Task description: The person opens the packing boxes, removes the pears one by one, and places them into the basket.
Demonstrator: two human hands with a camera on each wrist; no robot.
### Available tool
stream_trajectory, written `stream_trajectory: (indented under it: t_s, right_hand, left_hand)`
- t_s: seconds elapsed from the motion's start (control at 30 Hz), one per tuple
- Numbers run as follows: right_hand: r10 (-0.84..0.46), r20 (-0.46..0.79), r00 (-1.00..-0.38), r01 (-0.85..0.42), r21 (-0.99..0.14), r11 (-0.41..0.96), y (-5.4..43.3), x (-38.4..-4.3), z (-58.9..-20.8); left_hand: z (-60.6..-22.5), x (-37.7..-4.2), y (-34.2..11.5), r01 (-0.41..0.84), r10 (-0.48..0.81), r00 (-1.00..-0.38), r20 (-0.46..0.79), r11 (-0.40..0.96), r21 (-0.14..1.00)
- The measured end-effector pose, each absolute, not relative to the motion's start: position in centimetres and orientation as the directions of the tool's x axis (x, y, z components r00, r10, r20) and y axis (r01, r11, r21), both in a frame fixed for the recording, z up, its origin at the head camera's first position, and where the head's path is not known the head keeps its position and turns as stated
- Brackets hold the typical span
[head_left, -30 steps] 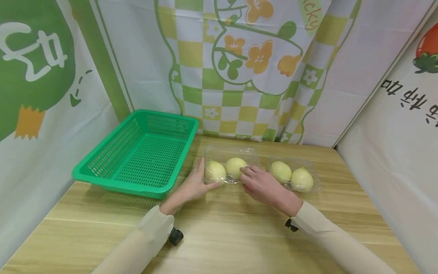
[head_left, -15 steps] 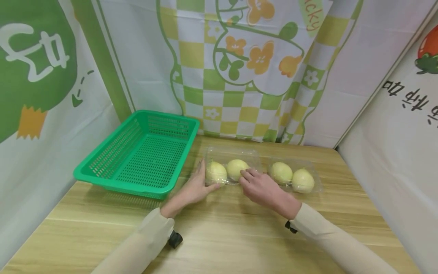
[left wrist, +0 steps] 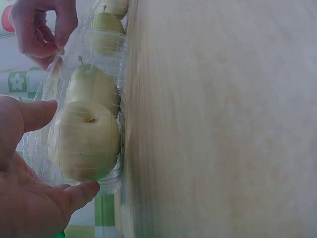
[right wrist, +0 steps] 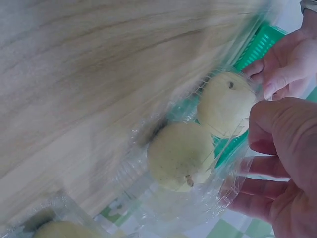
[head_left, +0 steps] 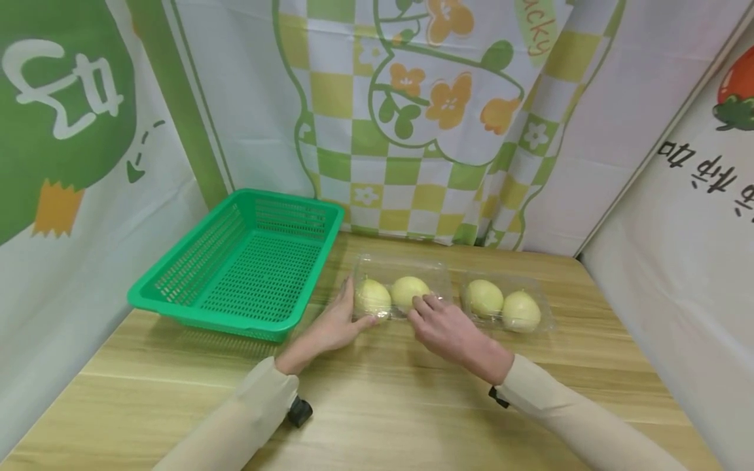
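Observation:
A clear plastic clamshell box point(head_left: 400, 263) with two pale yellow pears, the left pear point(head_left: 372, 298) and the right pear point(head_left: 409, 292), lies between my hands. My left hand point(head_left: 332, 322) rests against its left end, thumb and fingers spread and fairly straight. At the front right, my right hand point(head_left: 449, 329) pinches the thin plastic edge of the box, as the left wrist view shows. In the right wrist view both pears, one of them this near pear point(right wrist: 181, 154), sit under the plastic. Some of the right hand's fingertips are hidden in the head view.
Just right of my right hand stands a second clear box point(head_left: 546, 307) with two more pears point(head_left: 521, 311). A green slotted basket point(head_left: 147, 297) stands at the left with nothing in it. Printed cloth point(head_left: 365, 176) closes off the wooden table's point(head_left: 377, 418) back and sides.
My right hand has drawn slightly left and toward me, still at the box's front edge. The left hand stays at the box's left end. The camera view has shifted a little.

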State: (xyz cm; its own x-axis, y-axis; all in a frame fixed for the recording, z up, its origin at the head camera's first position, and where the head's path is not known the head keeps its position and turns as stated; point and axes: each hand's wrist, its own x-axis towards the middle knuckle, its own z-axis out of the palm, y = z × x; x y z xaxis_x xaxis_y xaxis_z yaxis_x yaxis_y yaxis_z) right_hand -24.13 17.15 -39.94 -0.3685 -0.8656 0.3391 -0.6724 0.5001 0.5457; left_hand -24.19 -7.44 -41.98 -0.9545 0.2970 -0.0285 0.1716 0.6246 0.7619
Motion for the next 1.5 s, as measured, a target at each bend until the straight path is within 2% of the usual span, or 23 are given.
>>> stream_trajectory:
  t_s: [0.5,0.77,1.07,1.27,1.5]
  right_hand:
    - [-0.863,0.332,-0.38,-0.663,0.552,0.505,16.8,-24.2,-39.6]
    - [-0.879,0.256,-0.402,-0.677,0.563,0.474,16.6,-24.4,-38.5]
    - [-0.894,0.291,-0.34,-0.697,0.561,0.448,16.6,-24.9,-37.6]
    - [-0.897,0.276,-0.345,-0.711,0.547,0.442,16.5,-25.1,-37.2]
    - [-0.88,0.347,-0.325,-0.72,0.513,0.468,16.3,-25.4,-36.5]
  left_hand:
    - [-41.8,-24.6,-7.9,0.234,0.341,-0.94,0.001,0.643,0.73]
    - [-41.6,-24.6,-8.7,0.192,0.351,-0.935,-0.058,0.636,0.748]
    - [-41.7,-24.9,-9.0,0.186,0.38,-0.921,-0.088,0.625,0.758]
    - [-41.9,-24.9,-9.0,0.179,0.368,-0.925,-0.09,0.634,0.753]
    - [-42.2,-24.8,-8.6,0.169,0.338,-0.938,-0.071,0.628,0.759]
